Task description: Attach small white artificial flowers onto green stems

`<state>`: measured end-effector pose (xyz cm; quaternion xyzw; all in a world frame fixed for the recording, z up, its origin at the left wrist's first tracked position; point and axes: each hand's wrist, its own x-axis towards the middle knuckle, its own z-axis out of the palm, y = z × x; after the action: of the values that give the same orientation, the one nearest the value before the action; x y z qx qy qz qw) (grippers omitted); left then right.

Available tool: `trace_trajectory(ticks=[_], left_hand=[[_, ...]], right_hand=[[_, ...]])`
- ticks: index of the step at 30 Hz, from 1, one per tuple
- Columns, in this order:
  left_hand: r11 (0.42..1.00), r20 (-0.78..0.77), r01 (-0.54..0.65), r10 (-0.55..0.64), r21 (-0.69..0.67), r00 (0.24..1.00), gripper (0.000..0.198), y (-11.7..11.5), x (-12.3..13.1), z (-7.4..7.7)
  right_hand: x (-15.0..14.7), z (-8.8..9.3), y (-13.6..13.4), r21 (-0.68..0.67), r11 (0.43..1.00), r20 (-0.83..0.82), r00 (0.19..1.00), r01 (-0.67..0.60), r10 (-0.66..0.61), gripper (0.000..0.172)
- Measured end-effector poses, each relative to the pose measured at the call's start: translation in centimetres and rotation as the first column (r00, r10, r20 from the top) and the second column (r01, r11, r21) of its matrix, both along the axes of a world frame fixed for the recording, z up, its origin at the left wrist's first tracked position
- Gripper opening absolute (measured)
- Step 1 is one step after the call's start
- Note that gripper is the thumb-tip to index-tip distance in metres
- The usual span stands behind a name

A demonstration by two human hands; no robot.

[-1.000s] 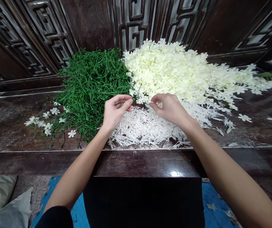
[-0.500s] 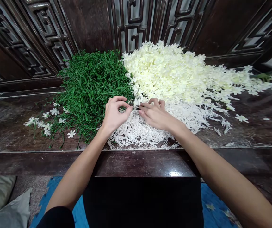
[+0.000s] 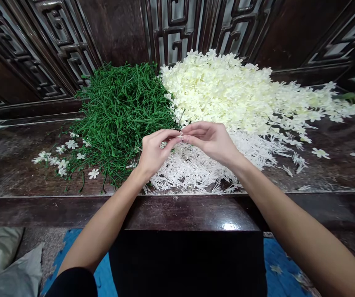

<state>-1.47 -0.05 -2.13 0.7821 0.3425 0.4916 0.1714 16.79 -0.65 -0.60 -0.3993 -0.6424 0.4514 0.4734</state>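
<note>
White piece (image 3: 181,135) pinched at the fingertips, held just above the junction of three piles, roughly mid-bench. Mostly covered by fingers; too small to tell exact shape.

Left hand (image 3: 154,152): narrow pinch, thumb and forefinger closed down on the piece, small gap showing behind the tips. Can't tell about any stem in the same grip. Placed at the right edge of the green stem pile (image 3: 124,103), near its front.

Right hand (image 3: 212,142): also narrow, thumb and fingers brought together on the same piece, tips right up against the left ones. Held over the white filament pile (image 3: 192,167), with the cream-white flower pile (image 3: 221,90) just beyond.

Layout: green at left, touching flowers at the back and filaments at the front. Flowers heaped high mid-bench, thinning out into a tail toward far right, near a green leaf (image 3: 349,96).

Loose bits: white blossoms (image 3: 71,144) at left, beside the green; single blossom (image 3: 93,173) nearer the front edge; another flower (image 3: 320,153) well apart at right, near a white scrap (image 3: 354,154).

All on a dark wooden bench (image 3: 16,173), backed by a carved panel (image 3: 115,29). Below: blue mat (image 3: 276,255) and pale bags (image 3: 13,270).
</note>
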Motion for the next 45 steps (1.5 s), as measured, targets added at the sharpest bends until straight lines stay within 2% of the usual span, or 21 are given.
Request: trace_trajectory(ticks=[2, 3, 5, 6, 8, 10, 12, 14, 19, 24, 26, 31, 37, 39, 41, 43, 45], left_hand=[[0.996, 0.06, -0.016, 0.022, -0.093, 0.998, 0.008, 0.0, 0.0, 0.2], [0.989, 0.096, -0.024, 0.038, -0.146, 0.995, 0.008, 0.0, 0.0, 0.3], [0.968, 0.178, -0.034, 0.081, -0.25, 0.981, 0.012, 0.0, -0.1, 0.5], [0.954, 0.216, -0.038, 0.106, -0.298, 0.971, 0.014, 0.1, -0.1, 0.6], [0.927, 0.267, -0.041, 0.15, -0.374, 0.952, 0.017, 0.2, -0.1, 0.7], [0.907, 0.287, -0.043, 0.177, -0.419, 0.941, 0.017, 0.3, -0.1, 0.8], [0.897, 0.304, -0.04, 0.191, -0.44, 0.933, 0.015, 0.4, -0.1, 0.8], [0.886, 0.323, -0.027, 0.197, -0.464, 0.926, 0.015, 0.5, -0.1, 0.8], [0.823, 0.39, 0.056, 0.208, -0.566, 0.897, 0.018, 0.5, -0.3, 0.8], [0.789, 0.463, 0.147, 0.189, -0.597, 0.866, 0.015, 0.7, -0.3, 0.7], [0.788, 0.463, 0.144, 0.194, -0.599, 0.865, 0.014, 0.7, -0.2, 0.6], [0.776, 0.457, 0.144, 0.2, -0.614, 0.867, 0.015, 0.7, -0.1, 0.5], [0.757, 0.486, 0.184, 0.195, -0.627, 0.852, 0.018, 1.0, -0.3, 0.1], [0.756, 0.481, 0.184, 0.191, -0.628, 0.856, 0.018, 1.1, -0.4, 0.0], [0.755, 0.482, 0.19, 0.185, -0.627, 0.856, 0.017, 1.1, -0.4, -0.1], [0.74, 0.494, 0.214, 0.179, -0.637, 0.851, 0.015, 1.0, -0.4, 0.0], [0.706, 0.521, 0.262, 0.175, -0.658, 0.836, 0.013, 0.9, -0.4, 0.2]], right_hand=[[0.0, -0.3, 0.2, -0.028, 1.0, -0.021, 1.0, -0.007, 0.006, 0.034], [0.0, -0.5, 0.3, -0.011, 1.0, 0.023, 1.0, 0.011, -0.011, 0.035], [0.1, -1.1, 0.5, 0.093, 0.995, 0.249, 0.966, 0.046, -0.068, 0.034], [0.1, -1.4, 0.5, 0.161, 0.986, 0.4, 0.911, 0.036, -0.099, 0.035], [0.1, -2.1, 0.5, 0.25, 0.966, 0.675, 0.727, -0.06, -0.13, 0.043], [0.0, -2.6, 0.3, 0.26, 0.953, 0.81, 0.572, -0.153, -0.129, 0.051], [-0.2, -2.8, 0.2, 0.246, 0.948, 0.855, 0.505, -0.2, -0.116, 0.054], [-0.3, -2.9, 0.2, 0.231, 0.948, 0.866, 0.49, -0.218, -0.098, 0.054], [-0.1, -2.9, 0.5, 0.195, 0.968, 0.84, 0.536, -0.16, -0.08, 0.052], [0.3, -2.9, 0.9, 0.208, 0.976, 0.788, 0.601, -0.059, -0.132, 0.046], [0.1, -2.8, 0.7, 0.228, 0.97, 0.803, 0.58, -0.087, -0.137, 0.051], [-0.7, -2.5, 0.2, 0.228, 0.941, 0.874, 0.479, -0.25, -0.084, 0.058], [-0.8, -2.8, 0.3, 0.209, 0.95, 0.857, 0.511, -0.232, -0.064, 0.054], [-0.6, -2.9, 0.6, 0.243, 0.956, 0.819, 0.563, -0.163, -0.112, 0.046], [-0.3, -2.6, 0.8, 0.314, 0.949, 0.72, 0.659, -0.03, -0.217, 0.033], [0.0, -1.8, 0.7, 0.385, 0.915, 0.538, 0.775, 0.124, -0.332, 0.021], [0.2, -0.9, 0.3, 0.415, 0.881, 0.31, 0.875, 0.228, -0.372, 0.012]])
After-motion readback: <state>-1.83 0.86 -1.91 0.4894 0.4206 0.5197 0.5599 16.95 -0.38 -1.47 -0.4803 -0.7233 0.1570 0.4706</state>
